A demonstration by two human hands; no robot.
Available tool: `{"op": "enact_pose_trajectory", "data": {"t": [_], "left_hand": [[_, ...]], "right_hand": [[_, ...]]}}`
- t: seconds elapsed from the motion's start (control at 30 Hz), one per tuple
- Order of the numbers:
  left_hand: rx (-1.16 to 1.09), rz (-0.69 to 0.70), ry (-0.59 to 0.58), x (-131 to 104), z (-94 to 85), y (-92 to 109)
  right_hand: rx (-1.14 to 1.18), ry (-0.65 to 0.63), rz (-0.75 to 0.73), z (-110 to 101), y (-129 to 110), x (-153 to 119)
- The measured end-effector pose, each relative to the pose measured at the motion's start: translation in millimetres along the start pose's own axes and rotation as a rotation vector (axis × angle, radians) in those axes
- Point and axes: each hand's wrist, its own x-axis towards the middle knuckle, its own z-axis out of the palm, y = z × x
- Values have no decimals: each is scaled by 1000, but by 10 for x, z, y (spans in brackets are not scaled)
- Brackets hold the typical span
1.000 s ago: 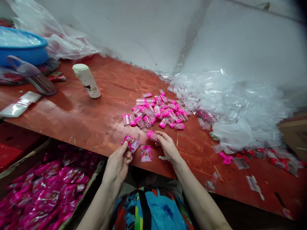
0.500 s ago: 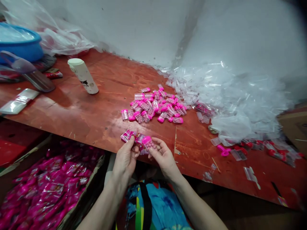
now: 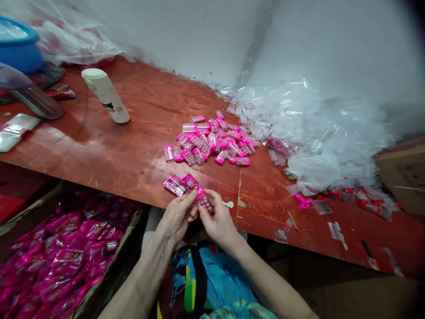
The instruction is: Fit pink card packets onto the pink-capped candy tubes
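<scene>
My left hand (image 3: 179, 215) is closed in a pinch on a shiny pink printed wrapper (image 3: 190, 180) just over the table's front edge. In my right hand (image 3: 219, 221), between thumb and fingers, is a small clear candy bottle (image 3: 204, 203) with pink balls inside and a pink cap. The bottle's cap end meets the wrapper at my left thumb; whether any of it sits inside the wrapper I cannot tell. Another pink packet (image 3: 174, 184) lies flat on the table to the left. Beyond my hands spreads a pile of similar candy bottles (image 3: 212, 141).
A carton of filled pink packets (image 3: 63, 252) is below the table at left. A white flask (image 3: 106, 95), a purple-lidded bottle (image 3: 33, 95) and a blue basin (image 3: 20, 46) stand farther back. Clear plastic sleeves (image 3: 308, 128) heap against the wall, right of the red table (image 3: 133, 155).
My hands have drawn closer together, bringing the candy bottle against the wrapper. The wrapper in my left hand now stands up apart from the packet on the table. The view has shifted slightly.
</scene>
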Motion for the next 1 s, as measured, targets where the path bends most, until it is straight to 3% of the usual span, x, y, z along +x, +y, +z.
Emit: {"op": "enact_pose_trajectory", "data": {"t": [0.1,0.23,0.3,0.5,0.7,0.93,1.0], "left_hand": [[12,-20,-28,5,-56,-26],[64,6,-49,-19,-121,-30],[102,24,-54,-33,-134,-26],[59,2,-32,-42,-139,-92],[92,-19,-61,-85,-84,-70],[-62,7,-2,-45,-53,-101],[-97,0,-17,-39,-49,-130]], "right_hand": [[-36,-22,-24,-9,-20,21],[425,-198,259,-17,-4,104],[529,-257,353,-7,26,118],[259,-176,170,35,91,28],[471,-361,323,-51,43,66],[20,-146,107,12,90,-3],[69,-134,115,12,71,-12]]}}
